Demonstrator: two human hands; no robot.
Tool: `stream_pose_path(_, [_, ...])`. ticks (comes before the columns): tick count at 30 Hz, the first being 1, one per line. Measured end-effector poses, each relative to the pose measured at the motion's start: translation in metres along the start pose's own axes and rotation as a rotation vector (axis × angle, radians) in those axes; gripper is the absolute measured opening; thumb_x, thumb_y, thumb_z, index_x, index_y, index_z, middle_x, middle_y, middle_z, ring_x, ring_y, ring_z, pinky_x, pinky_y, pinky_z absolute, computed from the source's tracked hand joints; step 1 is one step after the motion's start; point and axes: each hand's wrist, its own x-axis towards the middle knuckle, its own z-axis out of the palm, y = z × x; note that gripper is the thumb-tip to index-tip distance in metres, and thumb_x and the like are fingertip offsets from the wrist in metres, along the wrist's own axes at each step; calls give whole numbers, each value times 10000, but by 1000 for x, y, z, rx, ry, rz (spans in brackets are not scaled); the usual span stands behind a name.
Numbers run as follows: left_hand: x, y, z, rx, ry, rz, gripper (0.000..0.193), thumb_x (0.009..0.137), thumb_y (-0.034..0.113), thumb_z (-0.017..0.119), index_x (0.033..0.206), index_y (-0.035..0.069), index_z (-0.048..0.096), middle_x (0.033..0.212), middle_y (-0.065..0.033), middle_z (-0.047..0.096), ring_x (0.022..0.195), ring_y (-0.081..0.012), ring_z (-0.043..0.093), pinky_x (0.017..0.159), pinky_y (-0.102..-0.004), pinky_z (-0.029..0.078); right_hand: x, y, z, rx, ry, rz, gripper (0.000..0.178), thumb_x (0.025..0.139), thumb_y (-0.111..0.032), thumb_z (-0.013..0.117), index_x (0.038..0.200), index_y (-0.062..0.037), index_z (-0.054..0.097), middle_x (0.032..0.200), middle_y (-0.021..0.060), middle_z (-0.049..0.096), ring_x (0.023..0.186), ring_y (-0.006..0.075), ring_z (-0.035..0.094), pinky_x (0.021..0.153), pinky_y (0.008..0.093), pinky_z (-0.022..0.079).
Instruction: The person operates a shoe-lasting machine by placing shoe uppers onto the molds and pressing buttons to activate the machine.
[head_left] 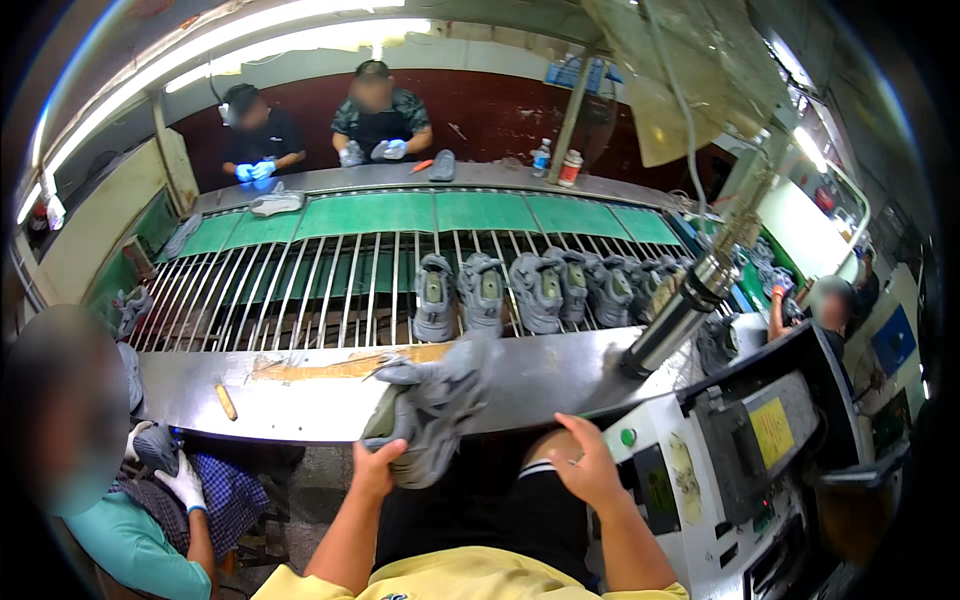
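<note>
A grey sneaker (420, 440) is gripped by my left hand (378, 464), thumb against its side, just off the near edge of the metal table. Another grey shoe shape (468, 375) overlaps it toward the rollers, smeared by motion; I cannot tell whether it is a second shoe in the same grip. To the right, my right hand (588, 466) is raised over my knee with fingers apart and nothing in it. Several grey sneakers (482, 292) stand in a row on the roller conveyor (330, 290), beyond the metal table (530, 385).
A wooden-handled tool (226, 402) lies on the table at left. A thick metal cylinder (670, 325) rises at right, beside a machine with a green button (628, 437). Co-workers sit at left and across the green belt (365, 212); another is at far right.
</note>
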Motion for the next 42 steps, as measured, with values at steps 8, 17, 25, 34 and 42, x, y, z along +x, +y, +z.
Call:
stream_pose_path(8, [37, -26, -83, 885, 391, 357, 750, 670, 154, 821, 1302, -26, 461, 1190, -165, 584, 1101, -239, 566, 945, -349, 443, 39, 154, -45, -489, 79, 120, 391, 734, -123, 665, 1113, -48, 608, 1157, 165, 595, 1102, 371, 531, 963, 413, 425])
stream_pose_path(17, [185, -68, -52, 983, 641, 569, 753, 670, 234, 825, 1307, 26, 481, 1245, -183, 562, 1155, -339, 537, 983, -396, 413, 37, 218, -66, -572, -3, 55, 145, 654, -82, 668, 797, -65, 686, 665, 44, 651, 697, 224, 638, 660, 355, 467])
stream_pose_path(25, [322, -75, -54, 1121, 647, 486, 761, 665, 301, 828, 1293, 57, 474, 1250, -188, 552, 1146, -372, 528, 949, -423, 428, 44, 200, -63, -415, 73, 206, 143, 653, -90, 670, 793, -65, 685, 677, 67, 664, 621, 223, 639, 641, 335, 486])
stream_pose_path(34, [344, -83, -67, 1145, 441, 327, 870, 668, 274, 831, 1371, 109, 345, 1240, -239, 549, 1110, -408, 550, 914, -439, 448, 41, 207, -68, -396, 13, 299, 142, 646, -160, 700, 777, -107, 689, 686, 9, 666, 660, 191, 637, 666, 344, 471])
stream_pose_path(42, [257, -87, -76, 1616, 442, 534, 669, 789, 153, 645, 1382, 2, 374, 1356, -231, 462, 1268, -382, 409, 1068, -452, 312, 40, 206, -66, -476, -60, 280, 218, 669, -255, 681, 850, -137, 709, 767, 2, 671, 781, 218, 626, 754, 364, 443])
